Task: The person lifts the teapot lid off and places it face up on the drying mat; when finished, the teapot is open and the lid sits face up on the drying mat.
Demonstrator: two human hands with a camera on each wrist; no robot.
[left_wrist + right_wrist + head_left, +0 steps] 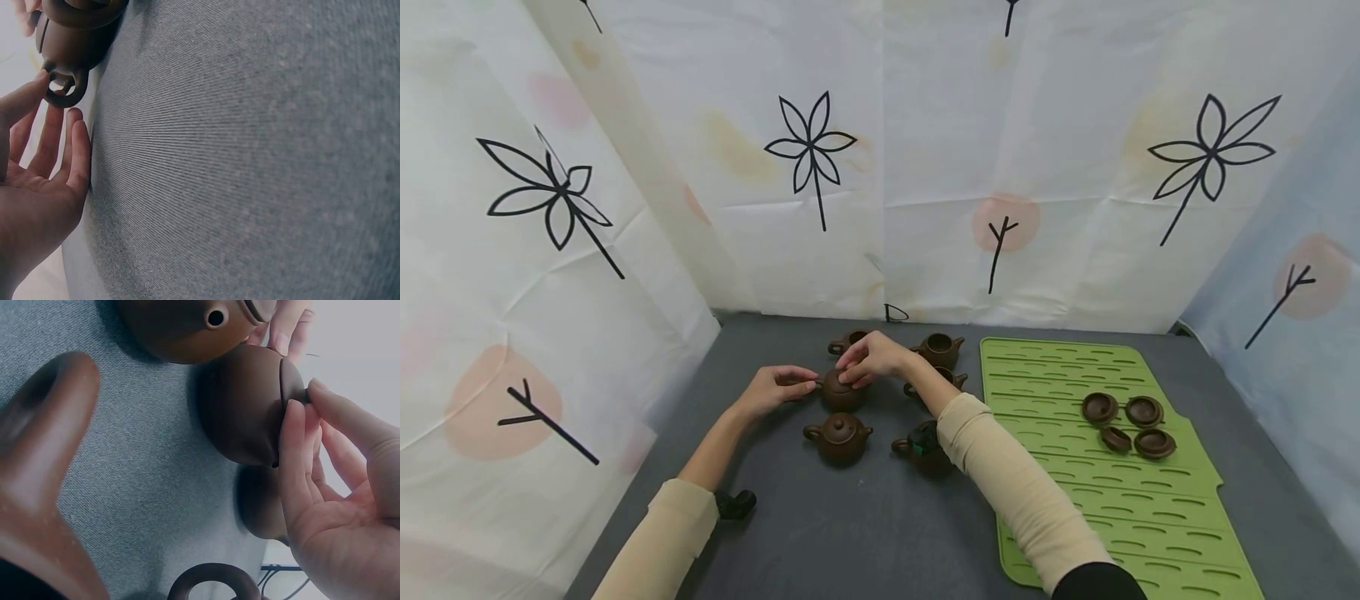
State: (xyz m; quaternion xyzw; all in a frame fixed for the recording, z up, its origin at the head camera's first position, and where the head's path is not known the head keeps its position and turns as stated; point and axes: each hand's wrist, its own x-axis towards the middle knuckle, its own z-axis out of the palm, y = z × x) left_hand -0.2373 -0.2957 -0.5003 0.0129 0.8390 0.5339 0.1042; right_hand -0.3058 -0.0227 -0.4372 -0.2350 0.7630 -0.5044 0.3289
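While the left hand [775,389] pinches the handle [70,100], the right hand [874,358] has the knob [306,395] of the lid [291,381] on the same brown teapot [841,395]. Pot stands upright on the dark counter [850,533], left of centre, toward the far side. Left: thumb and index clamped on the handle loop, other fingers extended clear of it. Right: thumb and fingertips together on the knob, reaching over from the right.

Relation that matters, my read: lid to rim. Lid sits on the mouth with a thin seam showing in the right wrist view; can't tell if it's fully seated. Pot's long axis, handle to spout [267,453], runs left to right: handle on the left-hand side, spout right, just beside the right fingers. Right hand is nearer the lid, left nearer the handle.

Neighbours: a lidded pot [841,440] just on the near side, an open pot [942,360] far right of the held one. Loose lids [1145,412], four of them, on the green mat [1037,500], well apart to the right.
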